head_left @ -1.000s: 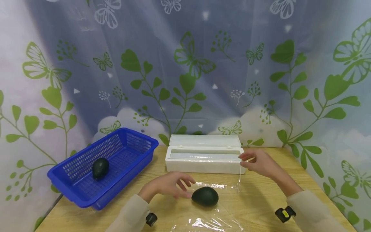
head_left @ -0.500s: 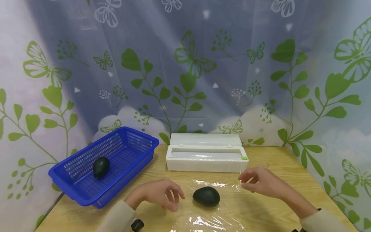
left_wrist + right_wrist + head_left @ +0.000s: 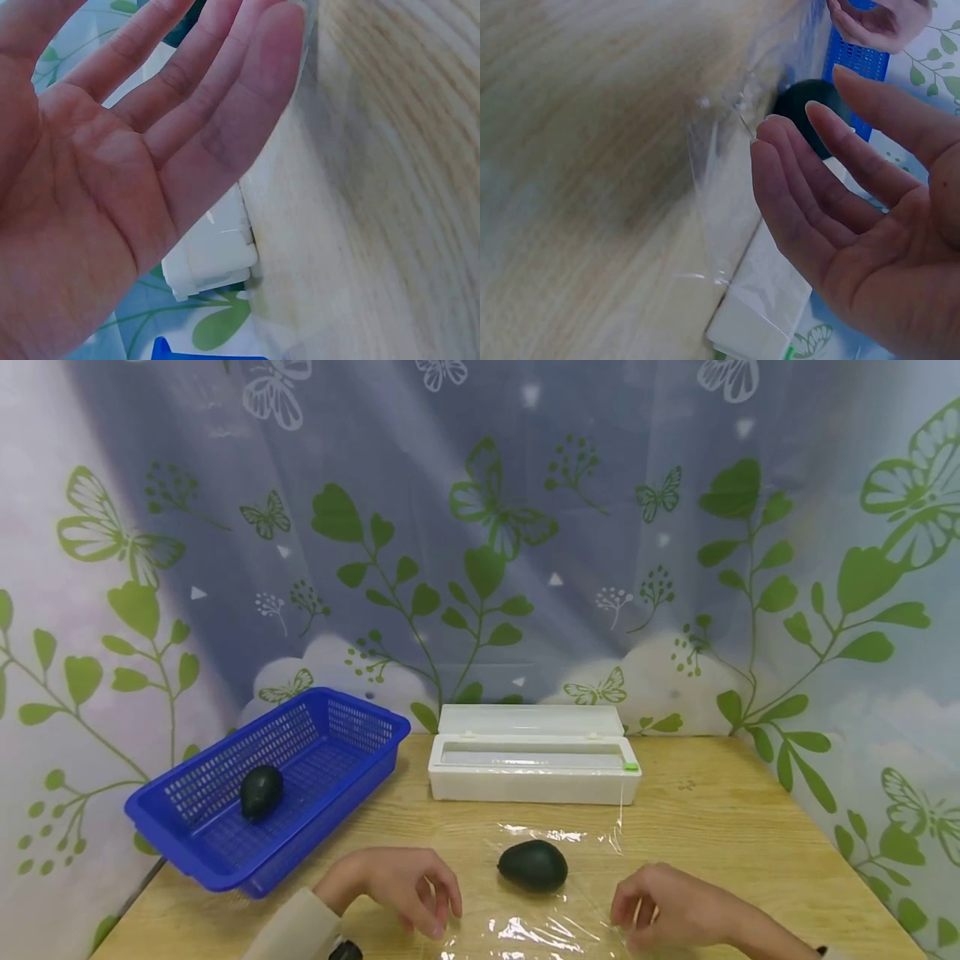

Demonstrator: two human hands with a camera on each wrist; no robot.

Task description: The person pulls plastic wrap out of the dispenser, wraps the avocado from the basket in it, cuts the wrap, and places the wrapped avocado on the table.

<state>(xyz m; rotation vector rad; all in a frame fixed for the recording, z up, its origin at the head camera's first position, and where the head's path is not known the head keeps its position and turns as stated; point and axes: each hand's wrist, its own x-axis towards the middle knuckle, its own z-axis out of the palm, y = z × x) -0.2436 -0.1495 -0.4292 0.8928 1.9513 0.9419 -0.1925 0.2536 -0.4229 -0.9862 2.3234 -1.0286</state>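
A dark green avocado lies on a sheet of clear plastic wrap spread over the table. To the avocado's left, my left hand hovers by the wrap's left edge, fingers loosely bent and nothing in them. My right hand is on the other side, at the wrap's right edge. In the right wrist view its fingertips are beside or touching the film, without a pinch. Behind the avocado stands a white wrap dispenser box, lid raised, with film running from it toward the front.
A blue plastic basket at the left holds a second dark avocado. A green slider sits at the dispenser's right end. A curtain with leaves and butterflies hangs behind the wooden table.
My right hand has come from the dispenser's right end down toward the front along the wrap, uncovering the green slider. My left hand has drawn away from the avocado, leftward and nearer me.
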